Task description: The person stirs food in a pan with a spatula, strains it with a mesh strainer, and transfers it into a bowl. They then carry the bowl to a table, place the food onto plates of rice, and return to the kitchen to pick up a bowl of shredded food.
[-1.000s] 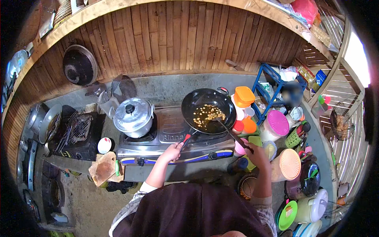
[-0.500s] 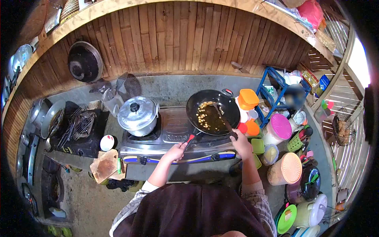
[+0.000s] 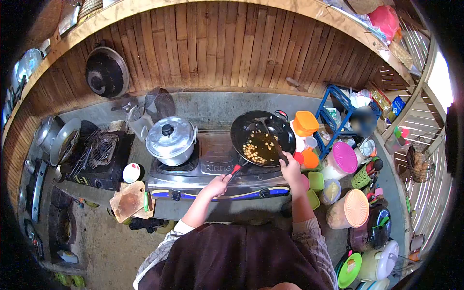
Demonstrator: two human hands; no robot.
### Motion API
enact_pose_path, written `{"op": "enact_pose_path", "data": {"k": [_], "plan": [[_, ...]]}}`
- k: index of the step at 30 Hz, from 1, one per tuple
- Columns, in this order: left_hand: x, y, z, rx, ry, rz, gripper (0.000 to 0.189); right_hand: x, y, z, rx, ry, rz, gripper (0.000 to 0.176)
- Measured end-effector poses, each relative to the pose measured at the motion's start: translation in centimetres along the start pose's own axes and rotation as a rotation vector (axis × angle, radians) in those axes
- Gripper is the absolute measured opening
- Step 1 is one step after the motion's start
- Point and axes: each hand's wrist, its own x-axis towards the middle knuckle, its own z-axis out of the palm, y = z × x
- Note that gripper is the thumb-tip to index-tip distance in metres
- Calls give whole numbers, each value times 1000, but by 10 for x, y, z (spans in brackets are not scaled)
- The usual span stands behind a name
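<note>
A dark wok [image 3: 240,126] sits on the right burner of the steel gas stove [image 3: 212,153]. My left hand [image 3: 219,185] is closed around its red-and-black handle [image 3: 234,171]. With my right hand [image 3: 291,170] I grip the dark handle of a spatula [image 3: 266,126], whose head rests toward the far side of the wok. Small pale-golden pieces of food [image 3: 254,153] lie in shiny oil, gathered mostly at the near left of the wok; what they are I cannot make out.
A lidded aluminium pot [image 3: 169,140] occupies the left burner. Orange containers [image 3: 305,123] crowd the wok's right side, near a blue rack [image 3: 334,104] and a pink-lidded tub [image 3: 344,157]. Cutting boards [image 3: 129,202] and a green-handled knife [image 3: 146,201] lie front left.
My right hand has shifted slightly left and nearer the wok, moving the spatula. The food pieces have moved from the left and far side toward the near side of the wok.
</note>
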Motion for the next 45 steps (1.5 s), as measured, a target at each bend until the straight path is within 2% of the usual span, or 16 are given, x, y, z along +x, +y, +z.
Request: {"op": "enact_pose_path", "data": {"k": [9, 12, 14, 20, 23, 27, 35, 39, 41, 45], "plan": [[-2, 1, -1, 6, 5, 4, 37, -19, 23, -22, -147, -19, -4, 34], [-4, 4, -1, -3, 11, 17, 38, -25, 28, -37, -242, -76, 82, 33], [-4, 4, -1, 15, 5, -12, 38, -30, 12, -56, -251, -159, 214, 35], [-7, 7, 0, -14, 4, -27, 39, -51, 16, -93, -183, -126, 80, 32], [-4, 5, 0, -39, -11, -38, 41, -61, 26, -109, -192, -184, 156, 32], [-5, 6, 0, -45, -8, -59, 42, -75, 8, -136, -182, -204, 126, 32], [-9, 8, -1, -57, -8, -33, 39, -84, -44, -167, -214, -286, 242, 31], [-9, 8, -2, -45, -16, -28, 39, -82, -63, -177, -179, -289, 201, 26], [-7, 7, -1, -35, 5, -19, 35, -81, -65, -180, -200, -301, 298, 25], [-7, 7, -1, -26, 15, -14, 35, -84, -53, -183, -175, -266, 186, 26]]}}
